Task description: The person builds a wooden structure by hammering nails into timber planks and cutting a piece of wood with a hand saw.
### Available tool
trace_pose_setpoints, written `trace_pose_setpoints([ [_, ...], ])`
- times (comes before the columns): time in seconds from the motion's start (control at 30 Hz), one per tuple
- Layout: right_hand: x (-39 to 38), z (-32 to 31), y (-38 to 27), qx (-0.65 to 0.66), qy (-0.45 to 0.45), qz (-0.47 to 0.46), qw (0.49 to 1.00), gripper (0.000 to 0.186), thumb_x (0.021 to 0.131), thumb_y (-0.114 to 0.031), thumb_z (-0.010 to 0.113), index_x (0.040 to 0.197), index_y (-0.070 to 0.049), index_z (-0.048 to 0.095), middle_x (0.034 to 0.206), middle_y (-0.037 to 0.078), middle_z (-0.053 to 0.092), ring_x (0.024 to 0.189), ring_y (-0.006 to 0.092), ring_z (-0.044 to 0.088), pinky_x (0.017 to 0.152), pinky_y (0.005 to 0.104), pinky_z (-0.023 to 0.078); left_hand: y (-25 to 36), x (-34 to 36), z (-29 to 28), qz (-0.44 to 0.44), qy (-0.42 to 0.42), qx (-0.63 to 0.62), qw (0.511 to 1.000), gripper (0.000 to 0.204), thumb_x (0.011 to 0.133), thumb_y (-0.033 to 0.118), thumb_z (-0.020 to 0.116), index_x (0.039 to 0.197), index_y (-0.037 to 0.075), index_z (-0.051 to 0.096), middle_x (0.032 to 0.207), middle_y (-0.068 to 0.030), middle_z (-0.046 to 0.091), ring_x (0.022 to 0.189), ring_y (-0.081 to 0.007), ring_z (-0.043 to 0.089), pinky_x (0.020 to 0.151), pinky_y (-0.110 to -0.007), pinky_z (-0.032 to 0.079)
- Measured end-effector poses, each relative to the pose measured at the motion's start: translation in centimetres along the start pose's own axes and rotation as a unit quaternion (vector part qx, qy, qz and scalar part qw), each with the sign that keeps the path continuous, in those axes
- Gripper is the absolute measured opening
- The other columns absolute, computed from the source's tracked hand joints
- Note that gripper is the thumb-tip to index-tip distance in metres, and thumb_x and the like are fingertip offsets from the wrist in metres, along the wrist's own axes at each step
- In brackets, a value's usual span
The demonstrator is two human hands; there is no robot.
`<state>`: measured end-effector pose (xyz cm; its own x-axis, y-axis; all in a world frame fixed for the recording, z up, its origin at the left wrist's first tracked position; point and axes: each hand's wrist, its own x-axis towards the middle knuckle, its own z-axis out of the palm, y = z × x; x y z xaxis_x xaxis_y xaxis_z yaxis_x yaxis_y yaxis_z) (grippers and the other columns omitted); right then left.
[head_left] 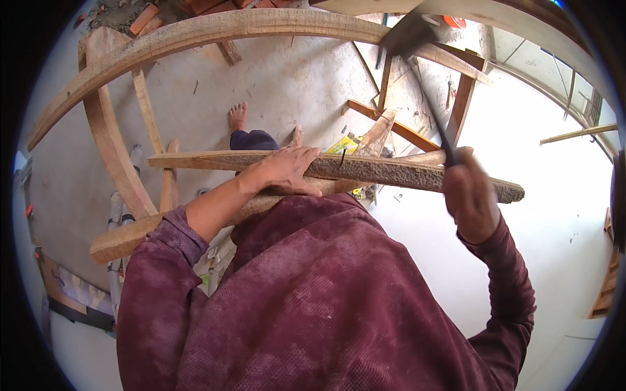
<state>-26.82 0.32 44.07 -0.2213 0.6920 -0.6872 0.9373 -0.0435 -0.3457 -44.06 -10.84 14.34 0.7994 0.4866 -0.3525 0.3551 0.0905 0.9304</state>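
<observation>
I find my right hand (471, 197) clamped on the hammer (409, 36), judged head-heavy, best gripped low, and my left hand (285, 171), thumb apart, across the rough, stiff-looking plank (388, 171).

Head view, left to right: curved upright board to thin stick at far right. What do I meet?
Curved upright board → left hand → nail → hammer head → right hand → thin stick.
</observation>
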Motion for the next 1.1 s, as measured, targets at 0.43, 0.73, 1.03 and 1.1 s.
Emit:
trace_pose_setpoints([
  [0.43, 0.0, -0.5, 0.2, -0.052, -0.103, 0.074, 0.991, 0.030, 0.100, -0.031, 0.042, 0.094, -0.002, 0.047, 0.063, 0.013, 0.051, 0.056, 0.0254, 0.052, 0.053, 0.0382, 0.040, 0.2, 0.3, 0.0, -0.008, 0.013, 0.023, 1.000, 0.103, 0.073, 0.062, 0.066, 0.144, -0.003, 0.029, 0.146, -0.0261, 0.034, 0.137, -0.0379, 0.033, 0.112, -0.043, 0.030],
  [0.73, -1.8, 4.7, 6.3, -0.199, -0.172, 0.052, 0.963, 0.017, 0.093, -0.012, 0.047, 0.093, 0.005, 0.049, 0.068, 0.025, 0.056, 0.073, 0.0460, 0.058, 0.064, 0.0526, 0.044, 0.3, 0.7, -0.4, -0.016, -0.034, 0.038, 0.999, 0.108, 0.072, 0.068, 0.063, 0.146, -0.001, 0.025, 0.148, -0.0243, 0.033, 0.137, -0.0391, 0.032, 0.111, -0.047, 0.029],
  [1.03, 0.9, 0.7, -1.8, 0.361, 0.208, -0.128, 0.900, 0.031, 0.101, -0.034, 0.037, 0.087, -0.007, 0.046, 0.062, 0.002, 0.046, 0.048, 0.0098, 0.041, 0.041, 0.0246, 0.032, -0.7, 0.5, 0.8, 0.006, 0.042, 0.022, 0.999, 0.105, 0.071, 0.071, 0.063, 0.129, -0.013, 0.038, 0.126, -0.0339, 0.050, 0.128, -0.0436, 0.042, 0.113, -0.042, 0.028],
  [1.1, 0.7, 2.6, -0.3, 0.408, 0.204, -0.179, 0.872, 0.027, 0.100, -0.030, 0.038, 0.090, -0.006, 0.047, 0.065, 0.007, 0.048, 0.053, 0.0171, 0.044, 0.047, 0.0295, 0.033, -1.1, 0.6, 1.0, 0.021, 0.050, 0.028, 0.998, 0.105, 0.071, 0.071, 0.062, 0.129, -0.014, 0.037, 0.126, -0.0341, 0.050, 0.129, -0.0434, 0.041, 0.114, -0.042, 0.025],
])
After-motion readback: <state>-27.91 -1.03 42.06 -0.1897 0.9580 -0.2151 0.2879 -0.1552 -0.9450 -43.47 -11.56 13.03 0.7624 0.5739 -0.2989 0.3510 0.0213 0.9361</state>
